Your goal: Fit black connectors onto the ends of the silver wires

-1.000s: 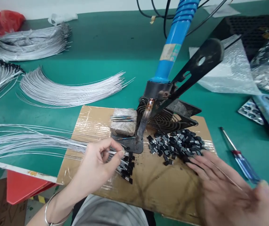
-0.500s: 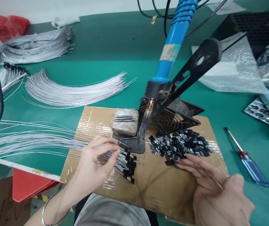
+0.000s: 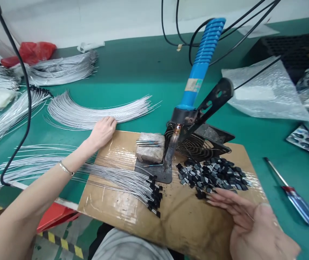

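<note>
My left hand (image 3: 103, 130) rests at the near edge of the curved bundle of white wires (image 3: 81, 110), touching it. Its fingers are curled together and their tips are hidden. My right hand (image 3: 251, 220) lies at the near side of a pile of small black connector pieces (image 3: 216, 173), fingertips against the closest ones. A thin rod-like piece (image 3: 248, 215) shows between its fingers and palm. A second wire bundle (image 3: 116, 175), its ends capped with black pieces (image 3: 155, 196), lies on the cardboard under my left forearm.
A blue-handled soldering iron (image 3: 200, 68) leans on its stand over a black fan (image 3: 197, 144). Thin metal rods lie on a wrapped block (image 3: 150, 153). The cardboard sheet (image 3: 186, 224) lies before me. A screwdriver (image 3: 297, 198) is at right, and a black cable (image 3: 27, 94) hangs at left.
My left hand has left the capped wire ends and moved up and left to the curved bundle. My right hand stays by the black pieces. The camera view has tilted up.
</note>
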The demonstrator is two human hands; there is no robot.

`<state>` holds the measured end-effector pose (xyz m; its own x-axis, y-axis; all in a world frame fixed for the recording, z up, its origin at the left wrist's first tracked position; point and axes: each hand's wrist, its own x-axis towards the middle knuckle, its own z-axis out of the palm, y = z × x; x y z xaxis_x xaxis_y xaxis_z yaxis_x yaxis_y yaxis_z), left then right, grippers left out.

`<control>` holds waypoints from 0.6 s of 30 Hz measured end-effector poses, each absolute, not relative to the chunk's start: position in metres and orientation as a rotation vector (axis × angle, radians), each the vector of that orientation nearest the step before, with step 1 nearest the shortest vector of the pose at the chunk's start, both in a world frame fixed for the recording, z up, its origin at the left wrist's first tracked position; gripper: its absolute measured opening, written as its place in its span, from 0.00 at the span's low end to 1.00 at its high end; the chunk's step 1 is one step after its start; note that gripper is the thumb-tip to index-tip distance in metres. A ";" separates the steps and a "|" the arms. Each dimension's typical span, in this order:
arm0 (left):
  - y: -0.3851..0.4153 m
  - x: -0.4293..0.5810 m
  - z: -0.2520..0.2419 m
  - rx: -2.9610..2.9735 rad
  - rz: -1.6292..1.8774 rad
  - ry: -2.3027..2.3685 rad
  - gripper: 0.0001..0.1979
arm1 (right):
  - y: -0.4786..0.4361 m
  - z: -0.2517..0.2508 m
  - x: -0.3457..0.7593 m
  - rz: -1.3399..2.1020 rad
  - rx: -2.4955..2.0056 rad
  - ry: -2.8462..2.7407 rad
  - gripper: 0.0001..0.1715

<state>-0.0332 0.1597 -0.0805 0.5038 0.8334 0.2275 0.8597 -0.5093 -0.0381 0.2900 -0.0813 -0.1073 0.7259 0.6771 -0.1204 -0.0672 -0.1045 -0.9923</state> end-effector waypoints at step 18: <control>0.150 -0.065 -0.043 -2.513 -1.254 -1.805 0.14 | -0.084 -0.104 0.291 0.695 -1.616 -0.525 0.24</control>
<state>-0.0648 0.1502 -0.0434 0.1417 0.8796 0.4542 0.7323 -0.4018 0.5498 0.2907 -0.0839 -0.1042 0.7162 0.6827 -0.1448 -0.0478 -0.1590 -0.9861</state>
